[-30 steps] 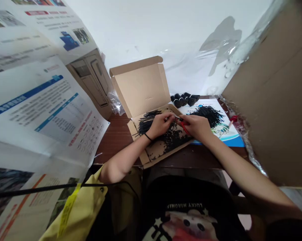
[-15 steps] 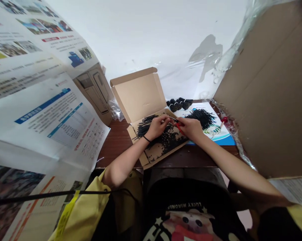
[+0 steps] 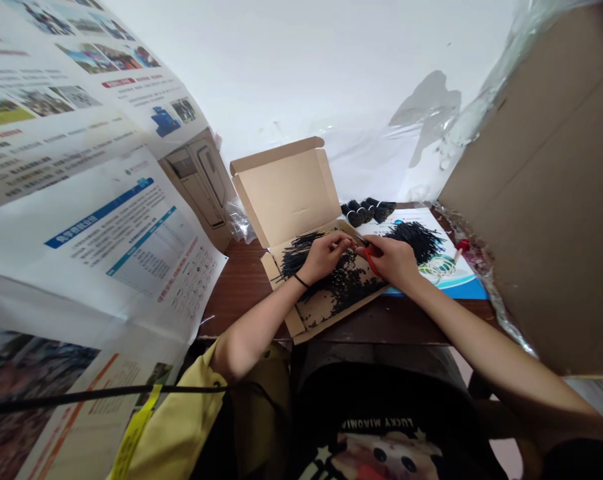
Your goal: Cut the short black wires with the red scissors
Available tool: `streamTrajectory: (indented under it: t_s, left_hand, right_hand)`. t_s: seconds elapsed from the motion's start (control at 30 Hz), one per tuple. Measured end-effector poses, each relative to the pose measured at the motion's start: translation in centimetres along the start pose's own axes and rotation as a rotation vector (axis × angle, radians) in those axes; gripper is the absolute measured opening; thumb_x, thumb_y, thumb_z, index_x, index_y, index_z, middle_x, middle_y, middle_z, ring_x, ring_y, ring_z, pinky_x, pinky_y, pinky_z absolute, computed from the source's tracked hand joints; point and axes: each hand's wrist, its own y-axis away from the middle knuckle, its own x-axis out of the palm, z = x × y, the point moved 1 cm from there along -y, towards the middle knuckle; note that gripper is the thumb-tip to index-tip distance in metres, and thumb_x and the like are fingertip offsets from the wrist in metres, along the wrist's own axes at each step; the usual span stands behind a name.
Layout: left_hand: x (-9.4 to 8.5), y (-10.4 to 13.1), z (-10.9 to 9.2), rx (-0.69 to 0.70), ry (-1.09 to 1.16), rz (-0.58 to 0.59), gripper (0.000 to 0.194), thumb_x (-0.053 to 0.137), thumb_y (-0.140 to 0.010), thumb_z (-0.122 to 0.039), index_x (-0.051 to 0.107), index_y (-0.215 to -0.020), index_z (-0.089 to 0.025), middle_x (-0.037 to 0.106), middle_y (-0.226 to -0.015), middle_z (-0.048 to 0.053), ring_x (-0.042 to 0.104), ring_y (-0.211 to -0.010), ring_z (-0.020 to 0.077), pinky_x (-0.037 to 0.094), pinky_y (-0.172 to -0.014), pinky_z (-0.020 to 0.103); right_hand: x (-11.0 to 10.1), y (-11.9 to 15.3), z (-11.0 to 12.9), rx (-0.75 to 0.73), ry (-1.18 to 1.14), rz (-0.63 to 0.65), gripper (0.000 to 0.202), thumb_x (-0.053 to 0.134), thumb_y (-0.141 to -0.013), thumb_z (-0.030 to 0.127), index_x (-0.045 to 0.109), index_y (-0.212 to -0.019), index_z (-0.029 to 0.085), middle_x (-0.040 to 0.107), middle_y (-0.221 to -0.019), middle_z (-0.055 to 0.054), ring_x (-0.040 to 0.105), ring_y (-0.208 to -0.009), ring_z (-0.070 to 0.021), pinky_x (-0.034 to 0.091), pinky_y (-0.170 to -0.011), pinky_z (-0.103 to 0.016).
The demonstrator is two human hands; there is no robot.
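Working outward from the near edge of the bench [image 3: 404, 316], I have the front flap of the cardboard box [image 3: 295, 324], then short black bits [image 3: 354, 285] strewn over its floor. Over the box, the grip of my right hand [image 3: 391, 259] is wrapped around the red-handled scissors [image 3: 371, 262]: handles toward me, long axis slanting away and leftward, so the blades lie on the far left side of that grip, just beside the fingertips of my left hand [image 3: 329, 256]. I judge everything turns on that closeness. The left grip is narrow, though whether its tips meet, or on what, I cannot tell (it is only a smudge from here). The long black strips [image 3: 301, 252] in the box lie left of the left hand, nearer to it than to the right, and partly hidden by it. Beyond the right hand, a loose black pile [image 3: 421, 241] rests on a printed sheet [image 3: 469, 287], with pale rubber bands [image 3: 437, 267] near it; farther still, tied bundles [image 3: 366, 212] lie near the white wall [image 3: 291, 67].
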Motion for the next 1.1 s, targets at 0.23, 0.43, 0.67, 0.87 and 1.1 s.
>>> streamTrajectory:
  t_s: [0.23, 0.43, 0.67, 0.87, 1.1]
  left_hand:
    - [0.07, 0.11, -0.14, 0.0, -0.013, 0.008, 0.025, 0.048, -0.091, -0.032, 0.064, -0.083, -0.015, 0.068, -0.084, 0.005, 0.06, -0.078, 0.0125, 0.045, -0.07, 0.024]
    - [0.0, 0.03, -0.41, 0.0, 0.0, -0.006, 0.024, 0.048, -0.091, -0.029, 0.064, -0.082, -0.015, 0.068, -0.083, 0.004, 0.06, -0.077, 0.0121, 0.046, -0.071, 0.024]
    - [-0.11, 0.15, -0.71, 0.01, -0.027, 0.002, 0.022, 0.047, -0.092, -0.026, 0.064, -0.085, -0.015, 0.068, -0.081, 0.003, 0.061, -0.077, 0.0122, 0.045, -0.071, 0.024]
    - [-0.02, 0.21, -0.56, 0.013, -0.021, 0.0, 0.02, 0.048, -0.091, -0.026, 0.065, -0.089, -0.016, 0.069, -0.084, 0.003, 0.062, -0.079, 0.0128, 0.046, -0.075, 0.025]
    - [0.03, 0.06, 0.03, 0.013, -0.031, -0.01, 0.024, 0.048, -0.092, -0.031, 0.067, -0.087, -0.017, 0.069, -0.086, 0.004, 0.062, -0.08, 0.0132, 0.048, -0.073, 0.025]
  right_hand:
    - [0.08, 0.1, 0.11, -0.017, 0.013, 0.042, 0.034, 0.057, -0.083, 0.047, 0.07, -0.101, 0.021, 0.07, -0.073, -0.004, 0.06, -0.061, -0.015, 0.035, -0.057, -0.024]
    - [0.13, 0.01, -0.11, -0.022, 0.011, 0.074, 0.036, 0.056, -0.084, 0.048, 0.069, -0.103, 0.021, 0.071, -0.076, -0.004, 0.06, -0.063, -0.0152, 0.036, -0.057, -0.024]
    - [-0.08, 0.04, 0.12, -0.019, -0.008, 0.098, 0.035, 0.055, -0.084, 0.045, 0.07, -0.102, 0.02, 0.07, -0.076, -0.004, 0.059, -0.063, -0.0142, 0.036, -0.058, -0.023]
    - [0.14, 0.07, -0.02, -0.028, -0.014, 0.089, 0.034, 0.053, -0.085, 0.045, 0.07, -0.1, 0.019, 0.069, -0.073, -0.004, 0.058, -0.062, -0.0135, 0.036, -0.058, -0.022]
    - [-0.03, -0.07, 0.26, -0.018, -0.007, 0.09, 0.033, 0.052, -0.085, 0.044, 0.07, -0.098, 0.021, 0.068, -0.069, -0.003, 0.056, -0.058, -0.013, 0.033, -0.055, -0.023]
